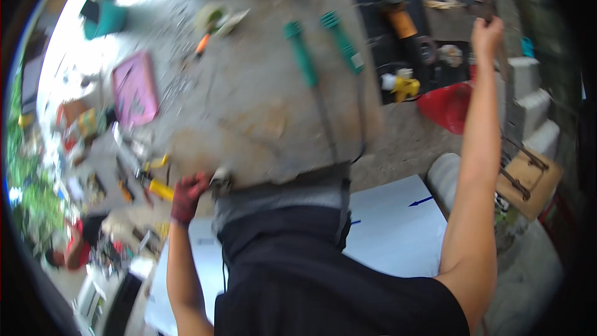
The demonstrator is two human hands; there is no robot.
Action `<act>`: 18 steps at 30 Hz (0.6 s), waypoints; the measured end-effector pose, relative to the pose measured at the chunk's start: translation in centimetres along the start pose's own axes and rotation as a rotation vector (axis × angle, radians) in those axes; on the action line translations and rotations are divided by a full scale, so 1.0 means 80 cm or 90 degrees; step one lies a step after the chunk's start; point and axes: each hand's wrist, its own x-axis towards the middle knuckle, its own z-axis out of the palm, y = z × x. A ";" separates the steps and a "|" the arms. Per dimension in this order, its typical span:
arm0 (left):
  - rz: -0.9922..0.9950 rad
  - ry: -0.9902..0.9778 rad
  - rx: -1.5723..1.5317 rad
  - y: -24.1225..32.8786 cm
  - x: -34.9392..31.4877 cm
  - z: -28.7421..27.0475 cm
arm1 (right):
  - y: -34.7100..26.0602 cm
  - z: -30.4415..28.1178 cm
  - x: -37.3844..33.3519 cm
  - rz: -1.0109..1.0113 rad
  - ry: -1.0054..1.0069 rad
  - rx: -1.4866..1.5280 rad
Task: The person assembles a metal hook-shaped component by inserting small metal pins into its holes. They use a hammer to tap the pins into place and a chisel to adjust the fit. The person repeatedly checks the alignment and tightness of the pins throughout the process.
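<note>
My left hand (189, 194) wears a red and dark work glove at the table's near edge. Its fingers look curled, and whatever they hold is hidden by blur. Right beside the glove sits a small grey metal piece (221, 180); whether they touch I cannot tell. Far out to the right, my bare right hand (487, 32) is closed round a dark object (481, 7), too blurred to name. Two green-handled tools with dark cords (303, 56) lie on the grey metal-topped table (242, 96). Near the left glove is a yellow-handled tool (161, 189).
A pink tray (134, 90) and teal containers (106, 20) stand on the table's left. An orange and grey angle grinder (401, 22) lies on a black surface at right. Below it are a red basin (444, 109) and concrete blocks (532, 99). Another person (74, 246) is at far left.
</note>
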 end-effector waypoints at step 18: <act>-0.301 0.035 -0.531 -0.003 0.016 0.017 | -0.472 -0.359 -0.421 -0.116 -0.497 0.451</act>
